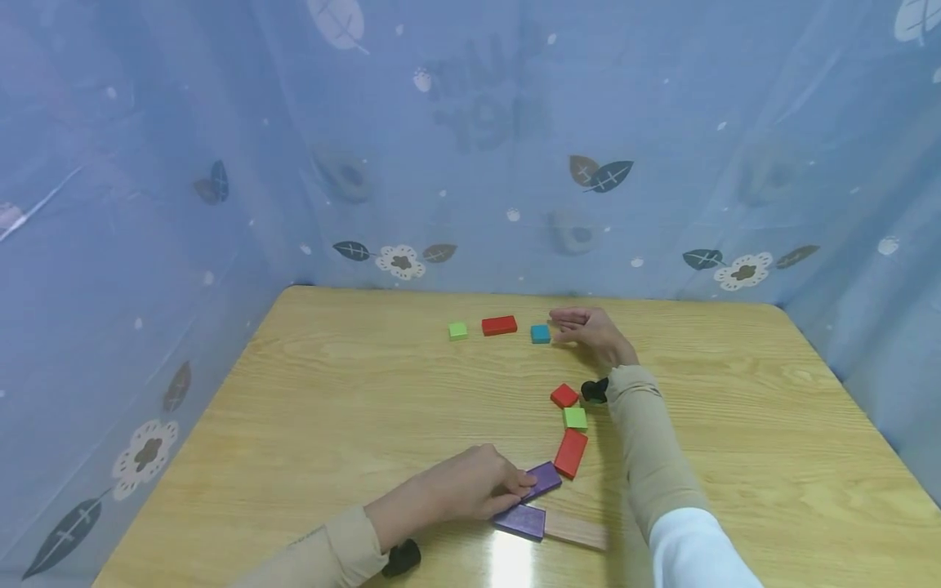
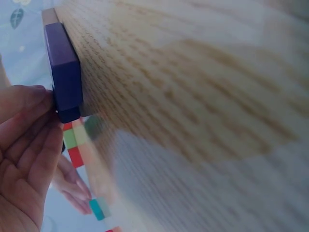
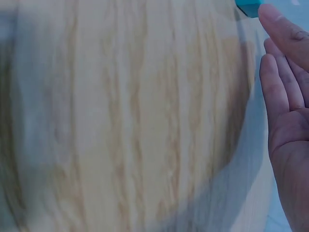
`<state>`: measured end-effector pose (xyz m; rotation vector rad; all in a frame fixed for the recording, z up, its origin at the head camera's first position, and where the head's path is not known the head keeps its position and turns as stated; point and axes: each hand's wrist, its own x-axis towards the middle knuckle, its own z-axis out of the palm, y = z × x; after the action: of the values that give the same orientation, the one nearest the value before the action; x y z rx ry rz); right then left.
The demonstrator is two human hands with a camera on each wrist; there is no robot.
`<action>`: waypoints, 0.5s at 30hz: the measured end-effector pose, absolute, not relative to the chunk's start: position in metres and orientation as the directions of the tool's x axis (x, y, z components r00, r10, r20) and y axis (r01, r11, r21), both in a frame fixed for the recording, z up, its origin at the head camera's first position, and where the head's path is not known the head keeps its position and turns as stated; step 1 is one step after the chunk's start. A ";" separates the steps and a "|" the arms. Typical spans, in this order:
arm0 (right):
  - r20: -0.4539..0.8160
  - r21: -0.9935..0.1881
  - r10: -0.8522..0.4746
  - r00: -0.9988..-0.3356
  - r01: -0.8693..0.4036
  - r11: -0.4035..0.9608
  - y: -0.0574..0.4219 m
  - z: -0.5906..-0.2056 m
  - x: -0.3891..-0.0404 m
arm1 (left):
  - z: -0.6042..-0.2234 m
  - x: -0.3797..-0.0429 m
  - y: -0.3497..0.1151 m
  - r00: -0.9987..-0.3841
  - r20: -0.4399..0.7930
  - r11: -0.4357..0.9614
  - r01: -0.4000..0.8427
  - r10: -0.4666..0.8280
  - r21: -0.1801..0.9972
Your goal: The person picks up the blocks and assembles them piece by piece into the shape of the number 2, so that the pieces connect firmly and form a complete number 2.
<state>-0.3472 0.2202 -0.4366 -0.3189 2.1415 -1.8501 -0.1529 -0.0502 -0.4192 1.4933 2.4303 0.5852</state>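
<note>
One small blue block (image 1: 540, 333) in the upper middle of the frame, just left of the right hand (image 1: 591, 336) and far closer to it than to the left hand (image 1: 478, 482), down in the lower middle. Looks almost square (so no clear long way to tell). Right fingers out straight, not wrapped round anything; thumb tip right by the block at the top right of the right wrist view, but cannot tell if touching. On the left, bent fingers, seeming to pinch the lower left end of a far purple block (image 1: 546, 480), long way slanting up to the right. Close to its other end, a long red block (image 1: 571, 453). Just below in the frame, a near purple block (image 1: 525, 523), end to end with a plain wood block (image 1: 577, 531).
</note>
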 end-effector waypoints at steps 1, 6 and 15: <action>-0.072 -0.989 -0.356 -0.932 0.019 0.148 0.221 -0.437 -0.347 | -0.419 -0.153 -0.050 -0.452 0.019 0.397 0.803 0.892 0.445; -0.070 -0.990 -0.373 -0.925 0.019 0.138 0.222 -0.439 -0.348 | -0.421 -0.153 -0.049 -0.427 0.053 0.362 0.821 0.903 0.441; -0.072 -0.970 -0.419 -0.905 -0.033 0.240 0.206 -0.439 -0.350 | -0.420 -0.151 -0.050 -0.445 0.039 0.380 0.804 0.895 0.457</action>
<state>-0.3502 0.2061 -0.4391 -0.4190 2.2010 -1.7096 -0.1514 -0.0503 -0.4200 1.5172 2.4240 0.6185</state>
